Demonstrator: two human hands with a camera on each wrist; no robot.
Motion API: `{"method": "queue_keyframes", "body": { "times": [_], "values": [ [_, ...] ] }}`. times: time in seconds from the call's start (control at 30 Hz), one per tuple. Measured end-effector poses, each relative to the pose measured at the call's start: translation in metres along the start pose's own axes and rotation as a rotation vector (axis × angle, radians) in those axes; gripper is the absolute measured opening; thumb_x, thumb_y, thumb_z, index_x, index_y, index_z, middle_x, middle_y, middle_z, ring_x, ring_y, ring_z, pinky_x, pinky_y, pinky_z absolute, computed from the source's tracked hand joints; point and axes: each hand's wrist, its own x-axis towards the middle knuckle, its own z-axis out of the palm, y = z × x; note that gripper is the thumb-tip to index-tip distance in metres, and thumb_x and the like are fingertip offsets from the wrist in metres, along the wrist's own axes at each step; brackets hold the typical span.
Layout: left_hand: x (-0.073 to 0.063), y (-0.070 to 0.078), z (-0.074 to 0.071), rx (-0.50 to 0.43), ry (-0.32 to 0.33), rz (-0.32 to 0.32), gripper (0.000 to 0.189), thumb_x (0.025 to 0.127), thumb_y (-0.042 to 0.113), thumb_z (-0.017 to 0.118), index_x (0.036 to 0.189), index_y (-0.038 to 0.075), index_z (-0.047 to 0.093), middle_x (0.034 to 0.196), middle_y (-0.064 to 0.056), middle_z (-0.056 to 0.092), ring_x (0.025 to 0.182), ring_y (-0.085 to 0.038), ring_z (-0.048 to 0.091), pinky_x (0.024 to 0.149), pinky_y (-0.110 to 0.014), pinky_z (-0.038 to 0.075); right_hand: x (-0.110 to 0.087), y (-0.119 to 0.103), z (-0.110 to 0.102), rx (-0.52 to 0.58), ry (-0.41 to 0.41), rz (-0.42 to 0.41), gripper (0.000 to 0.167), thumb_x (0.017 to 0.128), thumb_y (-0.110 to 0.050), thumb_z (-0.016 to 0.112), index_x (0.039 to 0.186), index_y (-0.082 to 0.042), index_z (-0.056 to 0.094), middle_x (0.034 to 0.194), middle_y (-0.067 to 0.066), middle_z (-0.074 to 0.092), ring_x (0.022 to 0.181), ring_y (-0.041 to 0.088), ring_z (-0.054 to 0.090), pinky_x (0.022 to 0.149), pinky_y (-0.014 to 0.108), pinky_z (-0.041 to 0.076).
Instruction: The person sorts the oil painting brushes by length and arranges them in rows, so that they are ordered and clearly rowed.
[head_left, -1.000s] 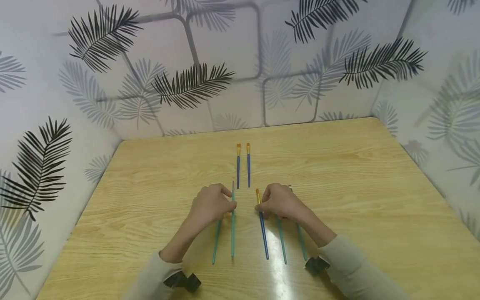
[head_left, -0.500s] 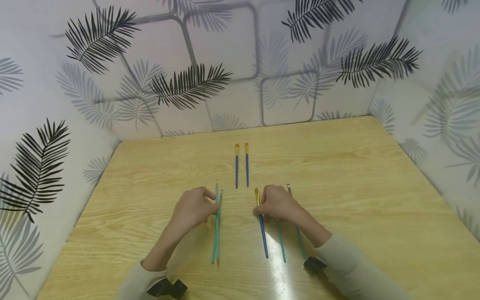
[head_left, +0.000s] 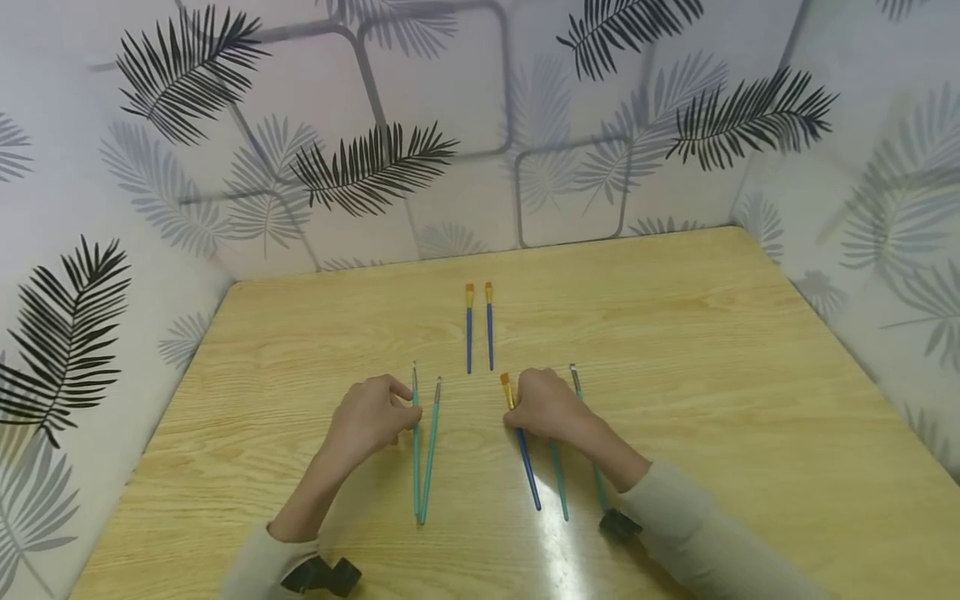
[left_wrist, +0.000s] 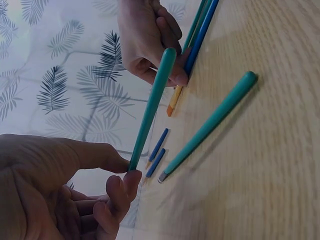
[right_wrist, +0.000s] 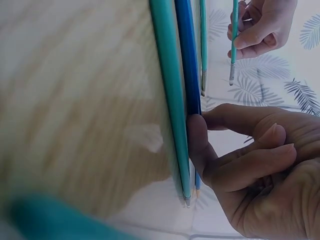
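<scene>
Behind the table (head_left: 675, 333) rose a leaf-patterned wall (head_left: 465, 100). Over the table, the left hand (head_left: 373, 412) pinched a green paintbrush (head_left: 416, 458) and the right hand (head_left: 546, 406) a blue paintbrush (head_left: 528, 467), each near its bristle end, handle away from the table's far edge. Three other green brushes (head_left: 431, 450) lay on the table; two more blue brushes (head_left: 469, 337) nearer that edge.

Through the head camera I see a pale yellow wood-grain tabletop (head_left: 675, 350) with rounded far corners, a streak of white glare (head_left: 558, 562) lying on its near part. Behind it and along both sides I find a whitish wall covering (head_left: 465, 192), printed with black feathery leaves (head_left: 375, 168), fainter grey leaves (head_left: 267, 198) and grey rounded-rectangle outlines (head_left: 518, 200).
</scene>
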Motion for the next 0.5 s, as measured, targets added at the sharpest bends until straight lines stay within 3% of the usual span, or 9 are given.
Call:
{"method": "queue_keyframes", "body": {
  "times": [0.3, 0.5],
  "values": [
    [0.004, -0.007, -0.001, 0.041, 0.002, -0.006, 0.036, 0.088, 0.01, 0.068, 0.118, -0.009, 0.067, 0.075, -0.007, 0.074, 0.05, -0.021, 0.065, 0.042, -0.02, 0.034, 0.004, 0.002, -0.001, 0.007, -0.013, 0.032, 0.051, 0.082, 0.001, 0.066, 0.043, -0.019, 0.039, 0.038, -0.01, 0.034, 0.033, 0.002, 0.028, 0.037, 0.016, 0.021],
    [0.006, -0.012, 0.0, 0.036, 0.0, 0.009, 0.035, 0.087, 0.011, 0.068, 0.117, -0.008, 0.067, 0.074, -0.007, 0.074, 0.05, -0.022, 0.065, 0.042, -0.02, 0.033, 0.005, 0.006, -0.012, 0.108, -0.051, 0.045, 0.049, 0.088, -0.007, 0.065, 0.049, -0.02, 0.037, 0.045, -0.011, 0.03, 0.042, 0.004, 0.024, 0.042, 0.019, 0.021]
  ]
}}
